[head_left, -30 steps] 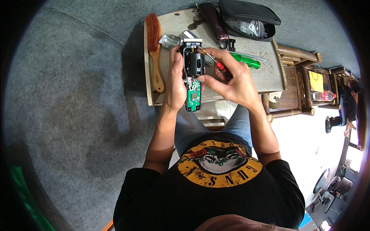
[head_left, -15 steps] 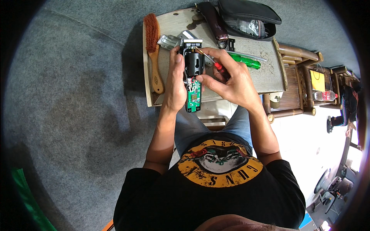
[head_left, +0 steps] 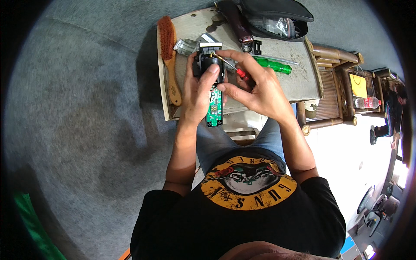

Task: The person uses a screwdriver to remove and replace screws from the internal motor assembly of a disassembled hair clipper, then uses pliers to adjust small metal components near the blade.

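Note:
An opened hair clipper [head_left: 214, 108] is upright over the near edge of the table, its green circuit board and wires bare and its blade at the far end. My left hand [head_left: 198, 89] is closed around its left side, the thumb lying across the black motor part. In my right hand [head_left: 263, 89] is a small screwdriver [head_left: 242, 74] with a red handle, its shaft slanting to the clipper just below the blade. The right thumb and forefinger are close to the clipper's right side; whether the thumb touches it I cannot tell.
On the wooden table [head_left: 190, 26] lie a red-bristled brush [head_left: 170, 60], metal clipper parts [head_left: 186, 46], a dark clipper [head_left: 236, 24], a green-handled screwdriver [head_left: 275, 66] and an open black case [head_left: 277, 26]. Bamboo chairs [head_left: 329, 93] stand at the right; a person [head_left: 388, 121] is farther off.
My left thumb has moved from the clipper's side onto the motor part. The clipper has shifted slightly left and tilted. The right hand keeps the screwdriver near the blade end.

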Demonstrator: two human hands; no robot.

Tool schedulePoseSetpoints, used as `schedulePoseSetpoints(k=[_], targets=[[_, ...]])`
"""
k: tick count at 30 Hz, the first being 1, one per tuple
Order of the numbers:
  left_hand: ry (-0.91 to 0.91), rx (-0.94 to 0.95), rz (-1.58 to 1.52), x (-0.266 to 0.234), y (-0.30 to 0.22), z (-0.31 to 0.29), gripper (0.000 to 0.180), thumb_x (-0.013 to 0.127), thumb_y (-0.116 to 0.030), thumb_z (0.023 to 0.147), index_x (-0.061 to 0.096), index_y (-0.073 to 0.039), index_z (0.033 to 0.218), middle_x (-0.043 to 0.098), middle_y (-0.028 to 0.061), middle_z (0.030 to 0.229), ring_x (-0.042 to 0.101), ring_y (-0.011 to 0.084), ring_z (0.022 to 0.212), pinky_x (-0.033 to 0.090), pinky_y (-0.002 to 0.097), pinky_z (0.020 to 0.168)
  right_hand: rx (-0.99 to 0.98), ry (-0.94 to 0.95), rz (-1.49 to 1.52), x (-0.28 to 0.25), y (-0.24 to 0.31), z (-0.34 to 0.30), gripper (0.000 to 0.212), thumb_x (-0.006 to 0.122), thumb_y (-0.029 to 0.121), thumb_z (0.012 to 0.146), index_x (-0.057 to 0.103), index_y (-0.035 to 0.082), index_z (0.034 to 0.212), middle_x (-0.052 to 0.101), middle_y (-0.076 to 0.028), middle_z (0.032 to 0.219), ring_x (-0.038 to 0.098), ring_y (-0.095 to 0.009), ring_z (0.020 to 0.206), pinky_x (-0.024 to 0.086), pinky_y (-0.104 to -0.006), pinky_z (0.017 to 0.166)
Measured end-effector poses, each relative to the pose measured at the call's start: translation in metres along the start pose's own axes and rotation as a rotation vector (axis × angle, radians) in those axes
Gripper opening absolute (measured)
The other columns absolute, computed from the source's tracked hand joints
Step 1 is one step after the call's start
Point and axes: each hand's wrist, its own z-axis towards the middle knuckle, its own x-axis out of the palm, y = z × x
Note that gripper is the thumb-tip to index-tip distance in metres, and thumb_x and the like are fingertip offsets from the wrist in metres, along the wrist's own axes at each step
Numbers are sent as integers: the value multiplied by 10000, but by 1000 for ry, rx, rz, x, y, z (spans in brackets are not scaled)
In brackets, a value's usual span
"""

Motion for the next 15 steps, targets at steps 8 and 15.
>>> schedulePoseSetpoints(k=[8, 15], targets=[[-17, -59, -192, -9, 0, 1, 480, 466, -453, 1075, 564, 16, 1055, 665, 123, 824, 604, 149, 475, 515, 279, 409, 11, -33, 17, -1, -4, -1, 547, 756, 241, 962, 567, 112, 1458, 571, -58, 594, 633, -218, 530, 447, -340, 541], [-42, -109, -216, -4, -7, 1, 562, 423, -520, 1074, 593, 15, 1035, 654, 119, 803, 554, 146, 431, 478, 260, 360, 3, -38, 60, 0, -5, -2, 503, 729, 199, 957, 589, 80, 1426, 635, -96, 638, 658, -255, 546, 471, -356, 547]])
